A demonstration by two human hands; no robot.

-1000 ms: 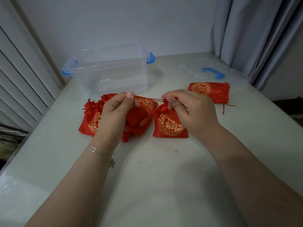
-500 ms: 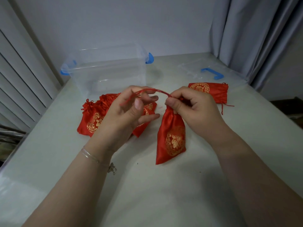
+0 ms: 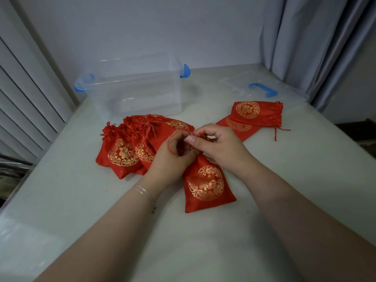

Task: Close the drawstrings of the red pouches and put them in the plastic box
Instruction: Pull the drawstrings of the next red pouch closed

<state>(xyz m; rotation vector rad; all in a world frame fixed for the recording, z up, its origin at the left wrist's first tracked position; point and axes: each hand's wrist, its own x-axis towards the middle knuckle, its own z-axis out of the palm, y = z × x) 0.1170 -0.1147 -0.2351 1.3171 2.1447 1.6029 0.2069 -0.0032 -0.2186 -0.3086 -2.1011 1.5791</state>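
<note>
Pouch (image 3: 206, 183) lies at frame centre on my table (image 3: 61, 200); my left hand (image 3: 173, 157) and right hand (image 3: 219, 145) meet above its gathered neck, fingers curled, both pinching the drawstring (image 3: 173, 137). Plastic box (image 3: 134, 88) sits upper left.

1. Left hand (image 3: 173, 157) and right hand (image 3: 218, 146) together, pinching the red drawstring (image 3: 173, 137) at a pouch (image 3: 207, 184) neck.
2. Pile of closed pouches (image 3: 130, 149) just left, touching.
3. Two flat pouches (image 3: 254, 116) right.
4. Plastic box (image 3: 138, 92) behind the pile; lid (image 3: 262, 88) far right, on the table (image 3: 183, 241).
</note>
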